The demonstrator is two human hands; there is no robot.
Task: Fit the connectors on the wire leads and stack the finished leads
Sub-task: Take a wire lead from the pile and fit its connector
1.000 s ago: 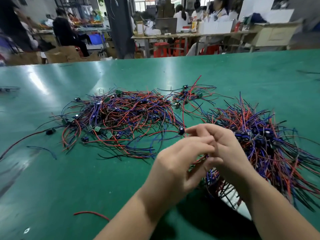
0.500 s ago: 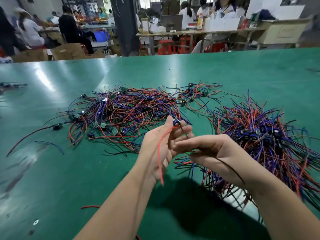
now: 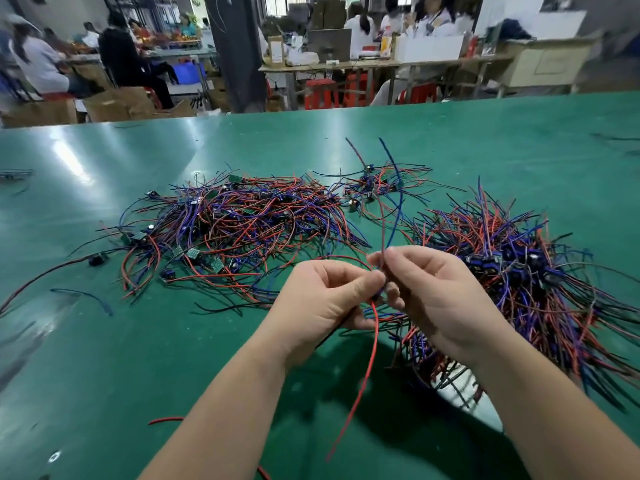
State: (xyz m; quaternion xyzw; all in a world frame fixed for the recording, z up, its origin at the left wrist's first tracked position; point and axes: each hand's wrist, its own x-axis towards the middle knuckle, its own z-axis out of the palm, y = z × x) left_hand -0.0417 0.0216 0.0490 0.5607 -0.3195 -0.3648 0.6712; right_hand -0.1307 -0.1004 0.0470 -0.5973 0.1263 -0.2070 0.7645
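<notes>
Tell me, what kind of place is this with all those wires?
Probably a small factory or assembly workshop: a big green worktable holds heaps of wire leads, and other people sit at benches behind, near cardboard boxes.

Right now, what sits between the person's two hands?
Head view: a wire lead, pinched by left hand and right hand, its red wire hanging down.

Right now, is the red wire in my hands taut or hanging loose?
Loose: the red wire drops in a slack curve below the left hand, its end free.
</notes>
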